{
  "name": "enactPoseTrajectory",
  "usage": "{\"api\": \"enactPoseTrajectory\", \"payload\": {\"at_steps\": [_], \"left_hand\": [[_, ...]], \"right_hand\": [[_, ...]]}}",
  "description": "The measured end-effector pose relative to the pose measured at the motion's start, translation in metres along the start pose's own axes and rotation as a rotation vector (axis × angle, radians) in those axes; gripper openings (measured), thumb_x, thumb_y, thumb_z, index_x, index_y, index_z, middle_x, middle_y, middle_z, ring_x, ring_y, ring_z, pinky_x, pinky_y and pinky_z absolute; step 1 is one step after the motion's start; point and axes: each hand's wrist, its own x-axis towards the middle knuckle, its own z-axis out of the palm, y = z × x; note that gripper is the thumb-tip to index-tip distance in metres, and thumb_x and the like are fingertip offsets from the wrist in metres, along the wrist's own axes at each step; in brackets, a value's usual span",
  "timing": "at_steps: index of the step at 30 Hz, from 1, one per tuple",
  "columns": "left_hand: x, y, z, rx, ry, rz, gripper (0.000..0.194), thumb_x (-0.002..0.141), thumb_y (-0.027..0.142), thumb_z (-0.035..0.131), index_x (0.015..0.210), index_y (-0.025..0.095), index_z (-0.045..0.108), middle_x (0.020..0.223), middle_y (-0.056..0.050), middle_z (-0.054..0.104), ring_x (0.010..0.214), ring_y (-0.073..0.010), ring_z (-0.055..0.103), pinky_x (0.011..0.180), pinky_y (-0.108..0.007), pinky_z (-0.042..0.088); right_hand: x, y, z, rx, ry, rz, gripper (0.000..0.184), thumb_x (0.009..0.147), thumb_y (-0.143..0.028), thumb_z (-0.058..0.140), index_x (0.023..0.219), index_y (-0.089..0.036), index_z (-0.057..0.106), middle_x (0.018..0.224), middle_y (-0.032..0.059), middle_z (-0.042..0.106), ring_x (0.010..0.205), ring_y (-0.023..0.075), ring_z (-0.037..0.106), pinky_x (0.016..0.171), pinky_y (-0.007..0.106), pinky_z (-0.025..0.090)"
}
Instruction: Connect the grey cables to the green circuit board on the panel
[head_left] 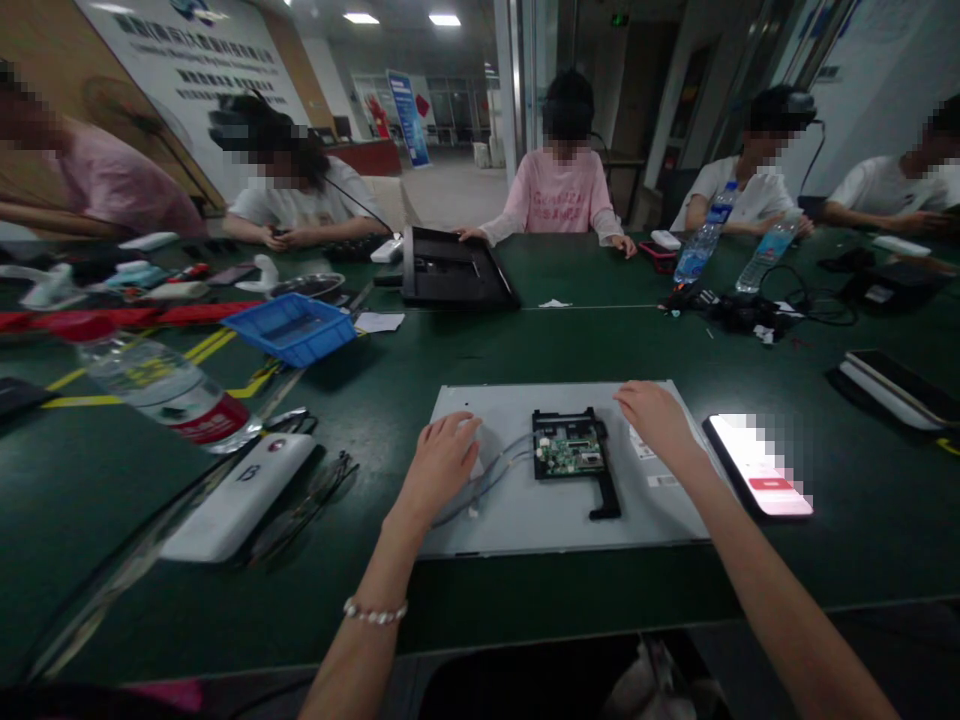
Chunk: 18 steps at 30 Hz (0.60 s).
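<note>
A flat grey metal panel (495, 520), like the back of a display, lies on the table in front of me. On its middle sits a black plastic bracket (609, 495) carrying a green circuit board (574, 455). Thin grey-blue cables (491, 475) run from the board toward my left hand (444, 458). That hand rests over the panel's left part, fingers loosely bent and a little apart, holding nothing I can see. Over the upper right part is my right hand (654, 415), its fingers extended inward and slightly bent, with nothing visible in them; its fingertips are partly hidden.
A lit phone (757, 465) lies right of the panel. To the left are a white power bank (240, 500), glasses (307, 505), a tilted-looking water bottle (165, 385) and a blue basket (292, 330). Across the table, a person touches a black monitor casing (457, 270); other people sit alongside.
</note>
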Motion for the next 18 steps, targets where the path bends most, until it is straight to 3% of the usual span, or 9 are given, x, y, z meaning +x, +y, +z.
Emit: {"api": "enactPoseTrajectory", "payload": {"at_steps": [8, 18], "left_hand": [[0.0, 0.0, 0.002, -0.001, -0.004, -0.003, 0.031, 0.089, 0.022, 0.041, 0.119, 0.02, 0.05, 0.123, -0.011, 0.052, 0.115, -0.0268, 0.046, 0.095, -0.045, 0.036], [0.003, 0.002, 0.001, -0.025, 0.024, -0.023, 0.038, 0.09, 0.023, 0.04, 0.128, 0.019, 0.041, 0.128, -0.011, 0.048, 0.121, -0.0263, 0.042, 0.1, -0.046, 0.033]], "right_hand": [[-0.019, 0.023, 0.027, 0.144, -0.008, 0.07, 0.039, 0.081, -0.007, 0.04, 0.108, -0.018, 0.065, 0.113, 0.0092, 0.062, 0.105, 0.0216, 0.055, 0.093, 0.037, 0.042], [-0.024, 0.027, 0.022, 0.248, 0.054, 0.062, 0.031, 0.083, -0.018, 0.044, 0.107, -0.019, 0.064, 0.109, 0.0077, 0.063, 0.103, 0.0212, 0.056, 0.092, 0.038, 0.043]]}}
